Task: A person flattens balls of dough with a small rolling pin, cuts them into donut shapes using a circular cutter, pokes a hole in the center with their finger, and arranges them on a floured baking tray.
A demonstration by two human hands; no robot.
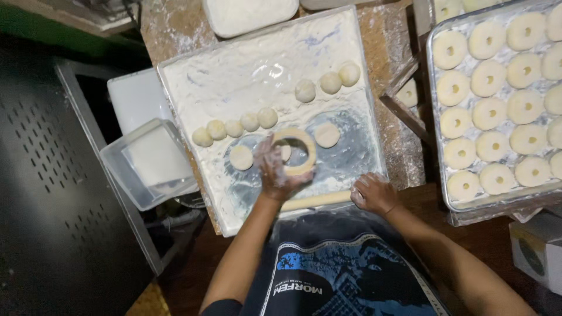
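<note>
Small bakery kitchen, floured work board (257, 64), dough balls (234, 127), tray of ring doughnuts (436, 111)

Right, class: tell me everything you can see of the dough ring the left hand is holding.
The dough ring is pale cream, soft-looking dough, a wide hoop with a large open centre. It sits low over the floured metal tray, between two flat dough discs. The floury left hand grips its near-left edge; fingers cover part of it. Whether it touches the tray is unclear.
</note>
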